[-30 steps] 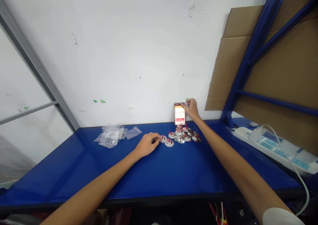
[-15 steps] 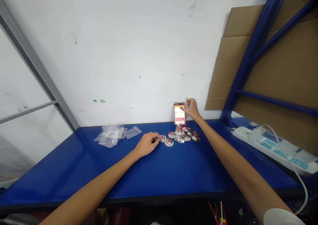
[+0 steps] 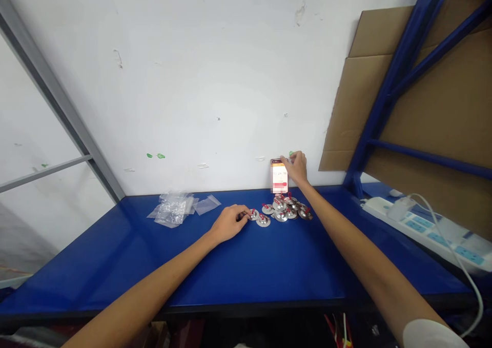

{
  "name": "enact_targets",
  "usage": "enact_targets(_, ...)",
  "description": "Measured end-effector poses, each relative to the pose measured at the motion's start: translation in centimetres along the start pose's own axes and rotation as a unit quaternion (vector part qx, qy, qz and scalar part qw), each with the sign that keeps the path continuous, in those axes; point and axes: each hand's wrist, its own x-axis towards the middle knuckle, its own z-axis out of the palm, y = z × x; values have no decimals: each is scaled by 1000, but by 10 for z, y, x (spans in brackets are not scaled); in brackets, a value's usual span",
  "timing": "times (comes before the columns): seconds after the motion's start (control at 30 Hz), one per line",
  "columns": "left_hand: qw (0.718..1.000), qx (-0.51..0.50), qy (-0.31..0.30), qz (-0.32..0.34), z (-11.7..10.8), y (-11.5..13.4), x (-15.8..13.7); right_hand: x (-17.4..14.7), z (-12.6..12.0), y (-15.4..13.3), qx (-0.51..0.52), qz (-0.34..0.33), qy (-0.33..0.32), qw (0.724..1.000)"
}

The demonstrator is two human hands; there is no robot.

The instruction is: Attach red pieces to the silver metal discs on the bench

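Small silver finger cymbals with red cord loops [image 3: 281, 215] lie in a loose pile at the back of the blue table [image 3: 253, 271]. My left hand [image 3: 229, 223] rests on the table left of the pile, its fingers curled and closed at the rim of the leftmost finger cymbal [image 3: 253, 215]. Another finger cymbal [image 3: 263, 220] lies just right of that one. Behind the pile a lit phone [image 3: 280, 176] leans upright against the wall. My right hand [image 3: 297, 168] is at the phone's upper right edge, thumb on its top corner, the other fingers bent and apart from the thumb.
Clear plastic bags [image 3: 175, 208] lie heaped at the left rear. A white power strip [image 3: 426, 230] with a plugged-in charger and cable sits on the right. Cardboard [image 3: 353, 91] and a blue metal frame [image 3: 388, 97] stand at the right side.
My right thumb has moved from the phone's screen up to its top corner. My left hand stays at the same finger cymbal. The view has shifted slightly.
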Motion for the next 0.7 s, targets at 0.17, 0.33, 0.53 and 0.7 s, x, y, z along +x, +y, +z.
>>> enact_targets(0.17, 1000, 0, 3, -3, 1, 1, 0, 1, -2, 6, 17, -11, -8, 1000)
enact_targets(0.33, 1000, -2, 4, 2, 2, -1, 1, 0, -2, 13, 12, -50, -16, 999)
enact_targets(0.53, 1000, -3, 3, 0, 2, -2, 1, -1, 1, 10, 2, -42, -1, 999)
enact_targets(0.7, 1000, -3, 1, -1, 1, -1, 0, -1, 1, 8, -12, -32, -1, 999)
